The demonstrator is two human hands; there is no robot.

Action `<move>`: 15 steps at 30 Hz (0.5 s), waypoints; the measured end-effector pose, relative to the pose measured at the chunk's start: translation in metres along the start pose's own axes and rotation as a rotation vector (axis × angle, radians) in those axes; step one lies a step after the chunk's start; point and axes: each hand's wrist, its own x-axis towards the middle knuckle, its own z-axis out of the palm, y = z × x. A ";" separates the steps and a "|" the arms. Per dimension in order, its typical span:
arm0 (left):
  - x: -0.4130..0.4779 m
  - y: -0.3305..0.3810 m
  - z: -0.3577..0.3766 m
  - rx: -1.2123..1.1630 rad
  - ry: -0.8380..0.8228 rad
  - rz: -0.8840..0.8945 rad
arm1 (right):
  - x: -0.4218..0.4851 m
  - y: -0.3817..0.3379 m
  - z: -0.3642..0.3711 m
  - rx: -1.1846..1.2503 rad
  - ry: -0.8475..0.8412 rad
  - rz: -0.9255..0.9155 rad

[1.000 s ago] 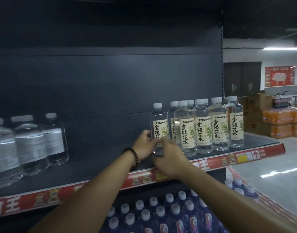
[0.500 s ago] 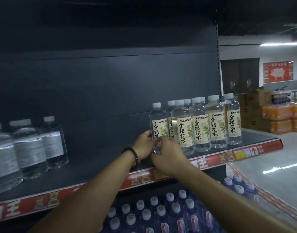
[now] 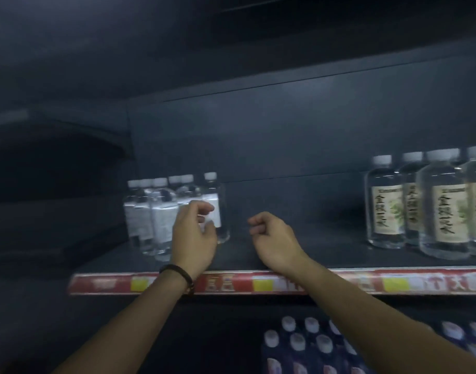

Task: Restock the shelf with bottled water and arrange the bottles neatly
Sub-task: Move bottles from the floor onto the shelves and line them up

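Six white-label bottles (image 3: 161, 220) are standing left on the shelf (image 3: 326, 255), four cream-label bottles (image 3: 444, 211) right. Left hand (image 3: 193, 238) is curling before the rightmost white one, grip unclear; right hand (image 3: 274, 238) is hovering between the groups, fisted, empty.

My left forearm (image 3: 129, 325) and right forearm (image 3: 379, 314) both reach forward and up, bare. The left grip (image 3: 196, 233) shows me its back, with the thumb on top and the fingers curved beneath it in a loose C. Blur hides whether the fingertips touch anything. A dark band (image 3: 177, 276) circles the wrist just behind that grip. To its right and apart from it, the right grip (image 3: 274, 238) is curled into a loose fist, holding nothing.
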 end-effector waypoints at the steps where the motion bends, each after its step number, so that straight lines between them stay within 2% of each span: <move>1: 0.000 -0.013 -0.016 0.062 0.041 -0.004 | 0.005 -0.008 0.019 0.017 -0.040 -0.001; 3: -0.004 -0.037 -0.040 0.163 0.050 -0.056 | 0.014 -0.024 0.054 0.046 -0.105 -0.003; 6: -0.006 -0.066 -0.060 0.172 0.005 -0.200 | 0.026 -0.047 0.097 0.106 -0.145 -0.007; 12: 0.004 -0.085 -0.069 -0.096 -0.085 -0.364 | 0.036 -0.077 0.142 0.095 -0.207 0.012; 15: 0.006 -0.089 -0.071 -0.070 -0.095 -0.395 | 0.031 -0.080 0.142 0.056 -0.209 -0.001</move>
